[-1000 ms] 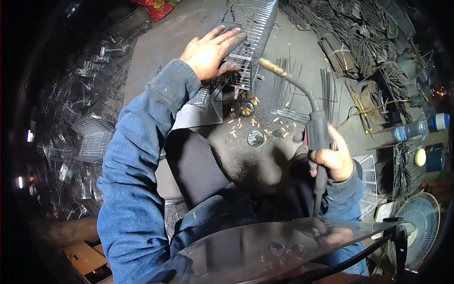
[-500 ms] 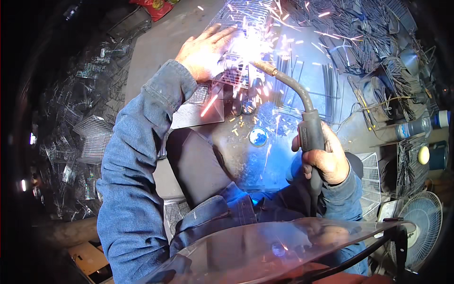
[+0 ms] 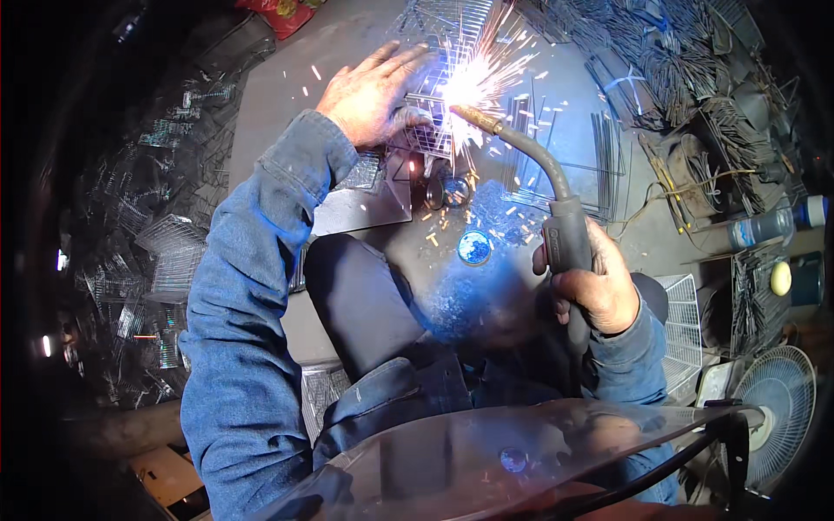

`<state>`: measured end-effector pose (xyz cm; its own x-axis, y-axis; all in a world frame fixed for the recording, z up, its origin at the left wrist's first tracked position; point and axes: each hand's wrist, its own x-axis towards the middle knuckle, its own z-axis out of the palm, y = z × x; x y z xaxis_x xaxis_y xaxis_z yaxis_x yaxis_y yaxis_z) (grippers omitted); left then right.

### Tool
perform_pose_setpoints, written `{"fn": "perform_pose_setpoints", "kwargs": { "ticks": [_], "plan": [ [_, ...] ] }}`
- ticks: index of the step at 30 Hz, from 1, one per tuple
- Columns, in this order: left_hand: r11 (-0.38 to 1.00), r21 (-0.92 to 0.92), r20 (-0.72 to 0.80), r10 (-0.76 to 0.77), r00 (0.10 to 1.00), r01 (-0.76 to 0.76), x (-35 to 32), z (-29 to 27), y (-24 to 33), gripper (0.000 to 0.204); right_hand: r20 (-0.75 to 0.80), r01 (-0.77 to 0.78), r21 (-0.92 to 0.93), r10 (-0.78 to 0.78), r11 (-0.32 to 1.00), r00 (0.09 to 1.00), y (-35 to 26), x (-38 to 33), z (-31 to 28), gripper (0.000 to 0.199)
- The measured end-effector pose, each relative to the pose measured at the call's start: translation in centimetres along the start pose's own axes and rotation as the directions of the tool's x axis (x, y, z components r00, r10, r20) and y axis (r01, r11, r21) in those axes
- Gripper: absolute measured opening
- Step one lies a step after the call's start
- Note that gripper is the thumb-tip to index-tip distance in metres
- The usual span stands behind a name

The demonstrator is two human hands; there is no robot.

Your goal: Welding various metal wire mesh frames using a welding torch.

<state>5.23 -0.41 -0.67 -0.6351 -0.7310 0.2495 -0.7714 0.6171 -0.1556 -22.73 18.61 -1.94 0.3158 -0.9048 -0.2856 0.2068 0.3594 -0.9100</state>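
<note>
My right hand [image 3: 599, 282] is wrapped round the dark handle of a welding torch [image 3: 539, 161]. The torch's curved neck reaches up and left to its brass-coloured nozzle, where a white arc throws sparks. Bent over the near left side of a wire basket [image 3: 432, 82] is my left hand [image 3: 369, 91], fingers stretched across the wires and thumb against the nearer part. The arc burns at the basket's right edge, and its glare hides the wires there. Part of the basket also lies hidden behind my left fingers.
Loose straight wire rods [image 3: 599, 165] lie right of the basket. A small round tin [image 3: 474, 248] stands nearer, among scattered bits. Wire racks [image 3: 178, 247] are heaped at left, bundled wire parts [image 3: 686, 95] at far right. A fan [image 3: 773, 421] and a clear visor [image 3: 486, 460] are low in view.
The torch nozzle has shifted slightly left and up, and the arc with it. The glare is smaller, so more of the basket's wires show. My left hand stays nearly in place.
</note>
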Motion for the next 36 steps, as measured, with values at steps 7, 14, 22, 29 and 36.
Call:
{"fn": "perform_pose_setpoints", "kwargs": {
  "ticks": [7,14,22,29,36],
  "plan": [
    [0.999,0.007,-0.044,0.035,0.998,-0.035,0.1,0.1,-0.5,0.076,-0.032,-0.021,0.188,0.028,0.982,0.999,1.8,-0.1,-0.7,0.038],
    [0.998,0.026,-0.076,0.056,0.996,-0.054,0.0,0.5,-0.9,0.076,-0.009,-0.175,0.192,0.18,0.966,0.984,5.6,1.3,-2.5,0.029],
    [0.997,0.004,-0.084,0.071,0.994,-0.071,-0.1,0.4,-0.8,0.078,0.005,-0.169,0.223,0.172,0.96,0.985,5.0,1.3,-1.3,0.047],
    [0.999,-0.01,-0.083,0.047,0.995,-0.048,-0.1,0.5,-0.8,0.079,0.013,-0.111,0.188,0.111,0.976,0.994,6.0,1.6,-1.6,0.043],
    [0.998,-0.001,-0.092,0.064,0.994,-0.064,-0.1,0.6,-1.3,0.079,0.027,0.193,-0.189,-0.192,0.963,0.981,8.4,2.0,-1.4,0.043]
  ]
}}
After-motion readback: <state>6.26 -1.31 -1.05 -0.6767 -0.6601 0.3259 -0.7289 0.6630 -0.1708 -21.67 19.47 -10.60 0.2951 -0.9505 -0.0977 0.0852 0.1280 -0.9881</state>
